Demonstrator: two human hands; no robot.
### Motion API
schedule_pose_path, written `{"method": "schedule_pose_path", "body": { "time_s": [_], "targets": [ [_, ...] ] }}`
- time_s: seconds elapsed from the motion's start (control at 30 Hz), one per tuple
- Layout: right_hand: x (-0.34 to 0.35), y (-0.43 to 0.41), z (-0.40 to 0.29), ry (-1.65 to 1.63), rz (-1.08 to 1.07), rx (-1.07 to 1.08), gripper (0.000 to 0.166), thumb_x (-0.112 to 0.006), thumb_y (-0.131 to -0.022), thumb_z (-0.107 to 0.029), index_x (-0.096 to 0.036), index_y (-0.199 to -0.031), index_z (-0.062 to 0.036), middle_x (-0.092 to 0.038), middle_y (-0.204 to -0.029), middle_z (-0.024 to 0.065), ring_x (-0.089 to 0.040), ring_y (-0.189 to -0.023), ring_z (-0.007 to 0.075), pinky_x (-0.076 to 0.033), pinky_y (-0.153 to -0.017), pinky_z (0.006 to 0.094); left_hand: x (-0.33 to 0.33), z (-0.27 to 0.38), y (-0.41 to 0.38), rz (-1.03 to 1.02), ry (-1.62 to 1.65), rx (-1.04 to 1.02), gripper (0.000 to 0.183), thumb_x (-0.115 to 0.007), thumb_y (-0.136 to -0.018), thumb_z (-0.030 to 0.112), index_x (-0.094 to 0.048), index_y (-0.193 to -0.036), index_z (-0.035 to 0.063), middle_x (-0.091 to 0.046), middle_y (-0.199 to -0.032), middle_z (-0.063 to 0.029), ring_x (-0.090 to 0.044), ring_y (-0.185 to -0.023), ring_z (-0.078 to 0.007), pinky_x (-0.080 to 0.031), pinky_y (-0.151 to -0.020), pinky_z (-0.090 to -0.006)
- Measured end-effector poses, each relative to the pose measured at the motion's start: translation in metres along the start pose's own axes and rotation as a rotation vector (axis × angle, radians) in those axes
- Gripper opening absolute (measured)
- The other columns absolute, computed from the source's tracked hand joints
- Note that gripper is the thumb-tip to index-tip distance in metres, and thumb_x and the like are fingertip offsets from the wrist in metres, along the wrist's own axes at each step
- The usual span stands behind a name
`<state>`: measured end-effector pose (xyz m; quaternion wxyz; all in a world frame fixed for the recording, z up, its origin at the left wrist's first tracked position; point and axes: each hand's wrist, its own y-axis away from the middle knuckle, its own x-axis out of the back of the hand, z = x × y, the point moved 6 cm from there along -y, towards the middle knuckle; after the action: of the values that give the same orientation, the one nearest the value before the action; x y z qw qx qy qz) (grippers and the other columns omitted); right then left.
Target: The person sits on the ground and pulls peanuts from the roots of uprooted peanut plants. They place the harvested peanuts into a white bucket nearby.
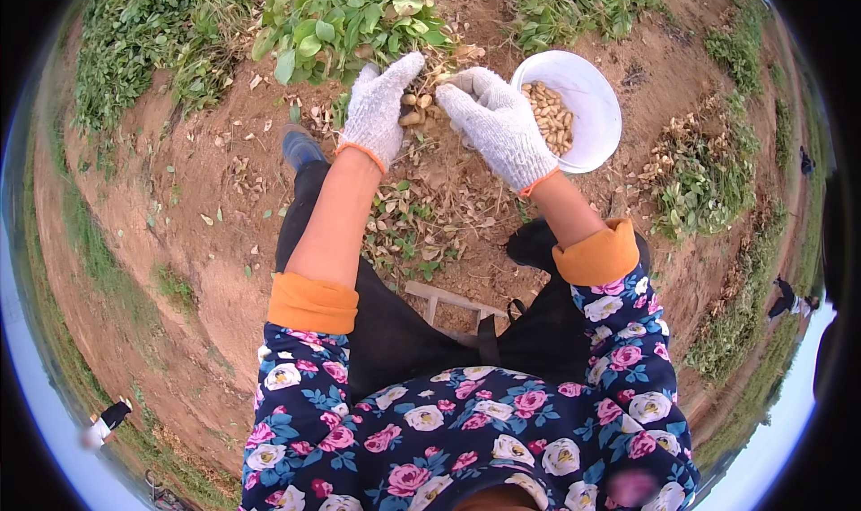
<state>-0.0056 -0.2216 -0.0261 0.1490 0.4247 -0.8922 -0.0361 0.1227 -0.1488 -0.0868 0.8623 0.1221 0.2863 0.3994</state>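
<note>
My left hand (381,110), in a white knit glove with an orange cuff, is closed around the root end of a leafy peanut plant (350,30). Several peanut pods (417,107) hang from the roots between my two hands. My right hand (494,117), gloved the same way, has its thumb and fingers bent at the roots on the right of the pods; whether a pod is between its fingertips cannot be told. Just right of it, a white plastic bucket (601,110) stands tilted in view, with picked peanuts (551,117) inside.
Piles of peanut plants lie at upper left (134,46), upper right (585,6) and right (706,188). Dry leaves (417,228) cover the soil between my legs. A low stool frame (457,302) is beneath me. People appear far off at both sides.
</note>
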Motion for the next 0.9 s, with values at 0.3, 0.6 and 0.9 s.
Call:
{"method": "schedule_pose_path", "body": {
  "time_s": [0.3,0.6,0.9],
  "targets": [
    [0.003,0.005,-0.020,0.227,0.064,0.431,0.021,-0.059,-0.086,-0.023,-0.058,-0.096,-0.0042,-0.062,-0.088,0.0162,-0.063,-0.082,0.0325,-0.050,-0.073,0.0383,-0.011,-0.016,0.003,-0.071,0.000,0.097,0.018,-0.061,-0.086,0.017,-0.050,-0.094,0.0047,-0.056,-0.073,-0.0033,-0.053,-0.054,-0.0105,-0.040,-0.038,-0.0230],
    [0.007,-0.006,0.003,0.079,0.076,0.122,0.024,-0.057,-0.088,-0.024,-0.059,-0.092,-0.0007,-0.064,-0.072,0.0134,-0.062,-0.065,0.0196,-0.049,-0.063,0.0318,-0.023,-0.024,0.022,-0.162,-0.106,0.181,0.009,-0.057,-0.089,0.018,-0.051,-0.090,0.0113,-0.052,-0.069,0.0021,-0.048,-0.052,-0.0071,-0.038,-0.041,-0.0214],
    [0.010,-0.002,0.005,-0.229,0.058,-0.188,0.030,-0.056,-0.090,-0.031,-0.059,-0.084,-0.0013,-0.057,-0.061,0.0021,-0.049,-0.052,0.0071,-0.039,-0.046,0.0222,-0.025,-0.025,0.019,-0.198,-0.049,0.142,0.020,-0.062,-0.084,0.016,-0.052,-0.098,0.0060,-0.057,-0.076,-0.0013,-0.052,-0.057,-0.0069,-0.042,-0.042,-0.0214]
  ]
}}
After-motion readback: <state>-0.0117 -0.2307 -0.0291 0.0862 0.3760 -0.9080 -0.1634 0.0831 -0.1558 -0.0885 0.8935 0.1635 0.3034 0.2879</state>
